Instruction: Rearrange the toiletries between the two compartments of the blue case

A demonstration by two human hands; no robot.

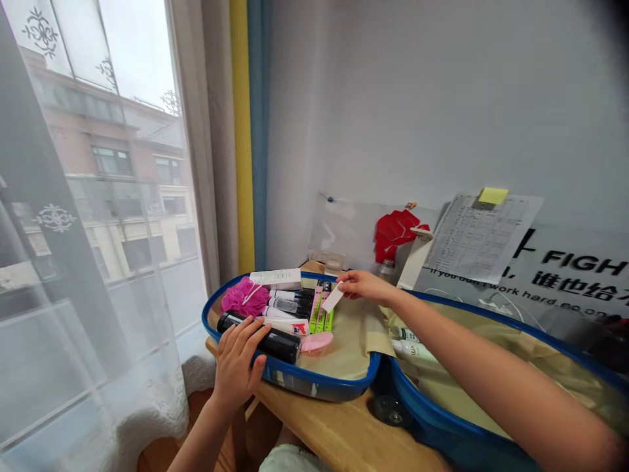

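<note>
An open blue suitcase (pixel 324 388) with a beige lining lies on the table. My left hand (pixel 240 357) rests with its fingers stretched out over a black cylinder (pixel 282 345) along the near rim. In a pinch, my right hand (pixel 363 286) holds a small white flat piece (pixel 333 298), perhaps a slim box, above the case. Beneath and beside it are pink-and-green slim boxes (pixel 319 314). A magenta bath puff (pixel 244 296), dark-capped tubes (pixel 289 305), a white toothpaste tube (pixel 295 326), a pink oval item (pixel 317 341) and a long white box (pixel 278 279) fill the left half.
The suitcase's other half (pixel 442 426) sits to the right, holding bottles (pixel 413 351) partly behind my right forearm. Its wheel (pixel 392 410) touches the wooden table (pixel 324 426). Sheer curtains (pixel 122 328) hang at left. A paper sheet (pixel 484 236) hangs on the wall.
</note>
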